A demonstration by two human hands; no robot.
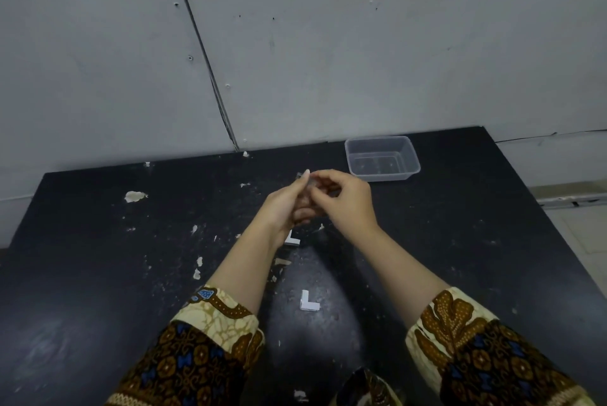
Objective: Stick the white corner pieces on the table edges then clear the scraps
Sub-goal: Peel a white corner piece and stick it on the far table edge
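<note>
Well, a black table (82, 258) stands against a grey wall (328, 44). Far out at nine o'clock from the hands, a pale chipped patch (134, 196) shows on the tabletop, and smaller pale flecks (197, 273) lie at about seven o'clock, nearer the left sleeve (203, 356).

The left hand (285, 205) is raised over the middle of the table, one finger pointing up and the others curled. It holds a small piece (301, 176) at its fingertips; the piece is too blurred to say what it is. Just under the left wrist, at six o'clock, a white corner piece (293, 239) lies flat on the table, partly hidden. A second corner piece (308, 302) lies further along at six o'clock, between the two forearms, in full view and touching neither.

The right hand (345, 198) meets the left, its fingertips pinching the same small piece from the other side. The right sleeve (476, 350) carries the same brown pattern. At two o'clock from the hands, a clear plastic box (410, 162) sits near the wall.
</note>
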